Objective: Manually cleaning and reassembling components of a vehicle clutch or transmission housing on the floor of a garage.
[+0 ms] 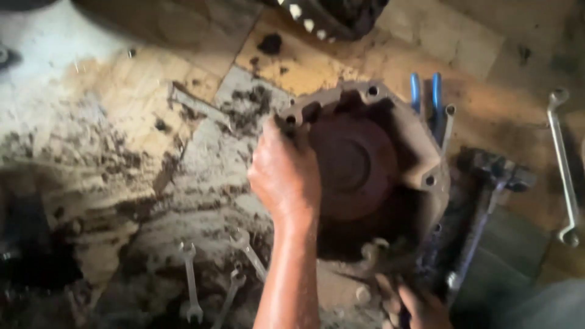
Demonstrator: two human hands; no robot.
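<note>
The floor (91, 140) is rough, broken concrete and tile, smeared with dark oil and grit, and everything lies directly on it, close around the work so that tools stay within reach. Nearest the camera, at the bottom edge, the right hand (420, 307) rests low beside a bolt or stud; only part of it shows, and I cannot tell whether its fingers are closed on anything. To the left of the forearm, 3 wrenches (192, 283) lie scattered flat on the dirt. Higher up, the left hand (285, 173) has its fingers curled tight over the rim of a rusty metal housing (420, 137), gripping near a bolt hole, apparently to steady the heavy casting, which is tipped so its open side faces up. Inside sits a round, reddish hub (353, 161) with a raised centre. Against the housing's right side lies a dark hammer (487, 183), handle pointing toward the camera. Just behind the housing, blue-handled pliers (425, 91) poke out, touching or nearly touching its back wall. Well apart to the right lies a long ring spanner (563, 164). Farthest off, at the top, is the edge of a dark toothed part (329, 18).
</note>
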